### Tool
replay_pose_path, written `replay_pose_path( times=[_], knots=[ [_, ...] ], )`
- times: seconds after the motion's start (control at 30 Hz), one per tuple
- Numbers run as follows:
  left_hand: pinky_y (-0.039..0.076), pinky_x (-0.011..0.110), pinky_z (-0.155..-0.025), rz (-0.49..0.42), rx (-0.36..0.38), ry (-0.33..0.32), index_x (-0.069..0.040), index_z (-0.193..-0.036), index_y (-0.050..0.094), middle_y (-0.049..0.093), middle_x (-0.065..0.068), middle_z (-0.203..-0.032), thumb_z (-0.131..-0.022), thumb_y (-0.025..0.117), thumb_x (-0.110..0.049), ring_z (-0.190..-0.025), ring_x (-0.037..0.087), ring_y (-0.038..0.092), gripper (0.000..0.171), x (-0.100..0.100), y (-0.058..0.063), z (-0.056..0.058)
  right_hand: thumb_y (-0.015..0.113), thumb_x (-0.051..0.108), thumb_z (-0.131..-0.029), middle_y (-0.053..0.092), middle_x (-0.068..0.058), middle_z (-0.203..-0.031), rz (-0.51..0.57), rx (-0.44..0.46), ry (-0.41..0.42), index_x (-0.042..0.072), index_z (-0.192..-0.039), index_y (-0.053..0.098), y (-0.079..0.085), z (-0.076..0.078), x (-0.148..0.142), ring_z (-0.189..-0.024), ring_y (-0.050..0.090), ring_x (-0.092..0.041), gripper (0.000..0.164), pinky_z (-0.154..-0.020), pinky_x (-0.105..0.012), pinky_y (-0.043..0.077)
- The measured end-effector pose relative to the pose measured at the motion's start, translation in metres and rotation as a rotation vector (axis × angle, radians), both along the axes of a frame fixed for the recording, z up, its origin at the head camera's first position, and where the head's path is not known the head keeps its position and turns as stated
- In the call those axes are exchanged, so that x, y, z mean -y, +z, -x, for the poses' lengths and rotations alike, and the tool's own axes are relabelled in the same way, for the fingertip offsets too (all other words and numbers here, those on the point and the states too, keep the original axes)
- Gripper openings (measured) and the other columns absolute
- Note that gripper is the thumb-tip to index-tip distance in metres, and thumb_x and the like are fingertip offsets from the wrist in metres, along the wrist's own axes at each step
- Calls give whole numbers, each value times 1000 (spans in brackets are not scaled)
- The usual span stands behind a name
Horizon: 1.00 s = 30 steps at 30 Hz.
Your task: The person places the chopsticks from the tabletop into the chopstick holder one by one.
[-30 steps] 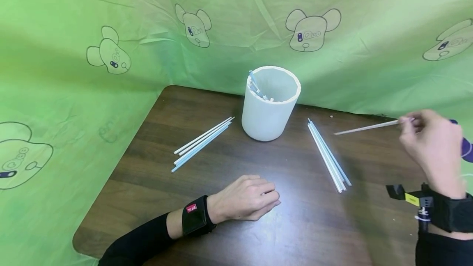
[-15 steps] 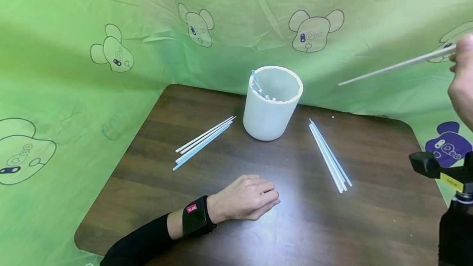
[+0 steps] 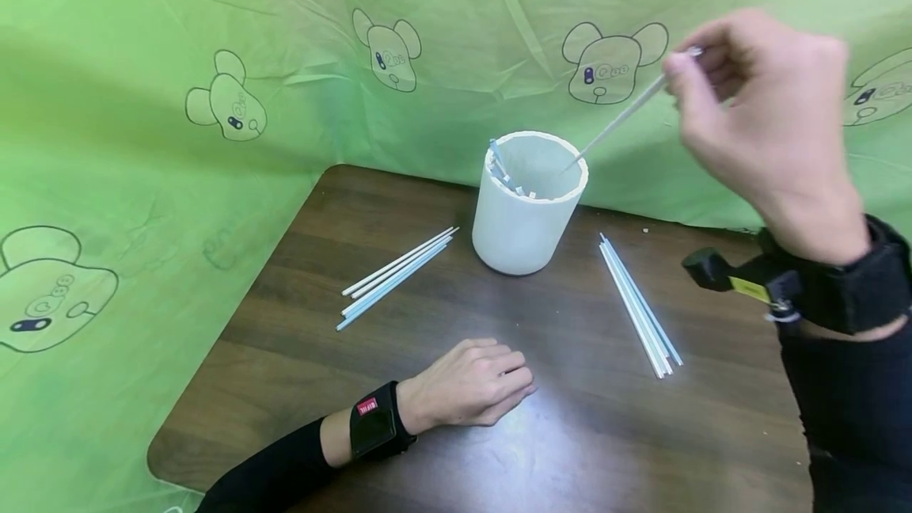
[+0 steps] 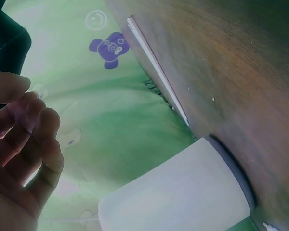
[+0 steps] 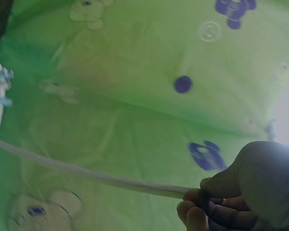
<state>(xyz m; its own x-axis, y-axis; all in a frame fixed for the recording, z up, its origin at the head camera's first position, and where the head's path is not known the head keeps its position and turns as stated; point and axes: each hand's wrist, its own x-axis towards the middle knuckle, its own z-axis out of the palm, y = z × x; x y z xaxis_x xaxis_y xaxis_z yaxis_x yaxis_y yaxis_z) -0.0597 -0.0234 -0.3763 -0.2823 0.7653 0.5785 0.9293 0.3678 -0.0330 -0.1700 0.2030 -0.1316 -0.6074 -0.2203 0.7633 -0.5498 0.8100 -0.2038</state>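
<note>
1. Done: several sticks (image 3: 501, 172) stand in the cup (image 3: 523, 232); exact count unclear.
2. In hand: the right hand (image 3: 773, 121) pinches one stick (image 3: 627, 113), tip at the cup's mouth.
3. Outstanding: a left bundle (image 3: 395, 282) and a right bundle (image 3: 636, 305) flank the cup on the counter (image 3: 741, 386).
4. Left hand (image 3: 470, 386): loosely curled, gripping nothing, in front of the cup.

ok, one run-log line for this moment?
right grip: pinches white stick, lower end at cup mouth | left grip: empty, loosely curled | cup: more sticks inside | table: left stick bundle, right stick bundle
</note>
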Motion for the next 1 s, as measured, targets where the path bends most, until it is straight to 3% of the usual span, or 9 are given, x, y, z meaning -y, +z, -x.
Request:
replay_pose_path(
  times=[0.1,0.27,0.33,0.4,0.57,0.77,1.0],
  knots=[
    [19,16,-53,3,13,7,-19,-71,49,38,-10,-60,-88,47,-23,-52,3,32,18,1,-2,0,54,19,-87,68,-15,-80,-57,87,20,0,-95,64,-9,8,17,-58,38,21,23,-56,2,33],
    [21,17,-52,1,0,25,-19,-71,49,39,-10,-60,-88,48,-24,-52,3,34,18,2,-5,1,53,15,-88,68,-14,-82,-137,221,57,-1,-97,62,-31,32,32,-62,56,-4,21,-53,-1,33],
    [22,17,-52,3,-5,31,-19,-71,49,39,-10,-60,-88,48,-24,-52,4,35,18,2,-6,2,53,15,-88,68,-13,-81,-171,269,60,-1,-96,62,-41,41,36,-63,60,-17,20,-54,-7,37],
    [22,17,-52,7,-2,34,-19,-71,49,39,-10,-60,-88,48,-25,-52,4,35,18,3,-7,2,52,15,-89,67,-13,-80,-197,311,65,0,-95,62,-50,49,39,-64,61,-21,19,-55,-15,41],
    [22,17,-52,7,2,40,-19,-71,48,39,-11,-61,-88,49,-25,-52,3,34,18,3,-9,3,53,14,-88,66,-11,-75,-243,382,106,1,-90,62,-75,62,47,-60,60,-21,16,-55,-31,47],
    [22,17,-53,5,4,38,-19,-70,47,38,-11,-61,-88,49,-24,-53,3,33,18,4,-10,2,56,16,-86,65,-5,-69,-297,443,158,5,-86,63,-100,68,55,-56,56,-16,13,-53,-29,43],
    [20,16,-53,8,10,41,-19,-70,46,36,-10,-60,-88,49,-24,-53,3,31,19,6,-10,1,60,19,-85,67,-1,-70,-282,528,222,11,-83,66,-113,70,52,-60,58,-12,11,-56,-26,45]
  ],
)
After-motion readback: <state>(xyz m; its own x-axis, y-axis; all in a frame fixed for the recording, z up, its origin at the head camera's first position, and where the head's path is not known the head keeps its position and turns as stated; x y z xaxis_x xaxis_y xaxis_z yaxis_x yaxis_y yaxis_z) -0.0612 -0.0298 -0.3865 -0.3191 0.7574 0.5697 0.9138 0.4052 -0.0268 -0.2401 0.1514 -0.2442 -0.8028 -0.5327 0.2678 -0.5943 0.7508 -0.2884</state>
